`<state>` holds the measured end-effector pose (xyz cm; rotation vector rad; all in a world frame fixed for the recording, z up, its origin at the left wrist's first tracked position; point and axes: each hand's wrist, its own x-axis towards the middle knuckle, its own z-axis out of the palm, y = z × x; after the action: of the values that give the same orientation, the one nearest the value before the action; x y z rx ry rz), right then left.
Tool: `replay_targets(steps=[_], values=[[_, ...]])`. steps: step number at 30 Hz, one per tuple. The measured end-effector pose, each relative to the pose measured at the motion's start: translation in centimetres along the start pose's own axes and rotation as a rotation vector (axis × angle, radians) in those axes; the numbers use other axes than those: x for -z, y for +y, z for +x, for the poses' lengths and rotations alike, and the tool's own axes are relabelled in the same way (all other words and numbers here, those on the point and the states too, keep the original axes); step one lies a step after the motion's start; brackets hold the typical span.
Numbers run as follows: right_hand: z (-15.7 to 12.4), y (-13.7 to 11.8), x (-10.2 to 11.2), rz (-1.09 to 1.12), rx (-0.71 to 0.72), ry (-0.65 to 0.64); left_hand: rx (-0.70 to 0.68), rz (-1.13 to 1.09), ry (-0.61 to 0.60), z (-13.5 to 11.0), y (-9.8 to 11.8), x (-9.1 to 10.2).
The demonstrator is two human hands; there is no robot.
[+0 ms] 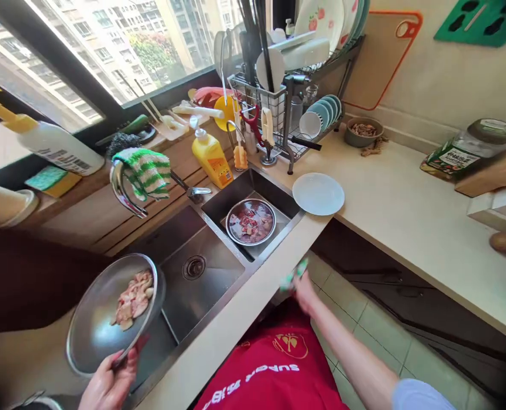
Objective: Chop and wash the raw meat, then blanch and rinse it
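Note:
My left hand [111, 378] grips the rim of a large metal bowl [93, 310], tilted over the left end of the sink. Pale pink pieces of raw meat [134, 299] lie in the bowl against its right side. Low in front of the counter edge, my right hand [303, 289] is closed on a green-and-white cloth [293, 276], slightly blurred. In the small sink basin [284, 213] stands a round metal bowl [253, 242] with dark red meat pieces in liquid. A white plate [318, 195] rests at the counter corner, right of that basin.
A curved faucet [122, 193] with a striped cloth [146, 172] draped over it rises behind the large basin [219, 259]. A yellow soap bottle [212, 156] and a dish rack [287, 125] stand behind the sink. On the right counter are a small bowl [350, 136] and a plastic jar [470, 151].

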<state>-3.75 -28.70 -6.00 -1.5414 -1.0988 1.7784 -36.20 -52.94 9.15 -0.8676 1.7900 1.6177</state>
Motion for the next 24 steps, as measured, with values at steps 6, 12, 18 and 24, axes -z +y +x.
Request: replay_targets(steps=[6, 12, 18, 24], values=[[-8.9, -1.3, -3.6, -0.518, 0.248, -0.746, -0.001, -0.104, -0.023, -0.5, -0.5, -0.1], [-8.5, -4.7, -11.9, -1.065, 0.718, -1.040, -0.119, -0.161, -0.058, -0.6, -0.7, 2.9], [-5.8, -3.9, -12.9, -0.921, 0.771, -1.126, -0.130, -0.174, -0.002, 0.7, -3.6, 3.1], [7.5, -8.2, -7.3, -0.484, 0.283, -0.669, -0.058, -0.232, 0.073, 0.3, -7.8, 1.4]])
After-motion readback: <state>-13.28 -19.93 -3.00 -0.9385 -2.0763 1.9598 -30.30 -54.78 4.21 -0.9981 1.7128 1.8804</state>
